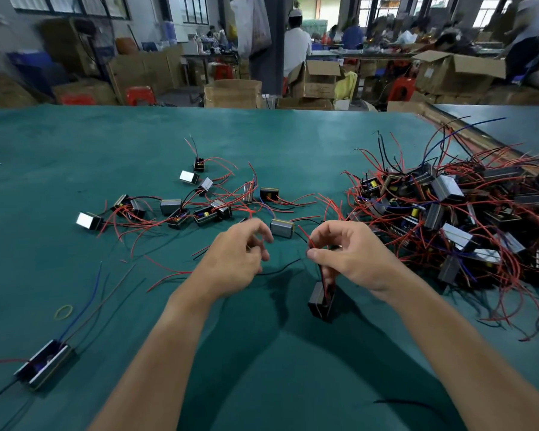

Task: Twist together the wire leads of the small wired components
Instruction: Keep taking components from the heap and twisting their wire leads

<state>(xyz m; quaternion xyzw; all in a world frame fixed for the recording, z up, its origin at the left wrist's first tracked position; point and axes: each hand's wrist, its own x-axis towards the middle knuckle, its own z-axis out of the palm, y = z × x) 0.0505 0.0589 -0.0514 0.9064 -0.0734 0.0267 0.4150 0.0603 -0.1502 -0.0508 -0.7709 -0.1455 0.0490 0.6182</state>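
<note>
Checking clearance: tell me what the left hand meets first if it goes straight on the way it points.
Probably the small grey component lying just beyond the left hand; depth is unclear, so the hand might pass over it.

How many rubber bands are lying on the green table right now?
1. The yellow rubber band lies at the table's near left, just beyond the long component. Others may be hidden under the pile on the right.
</note>
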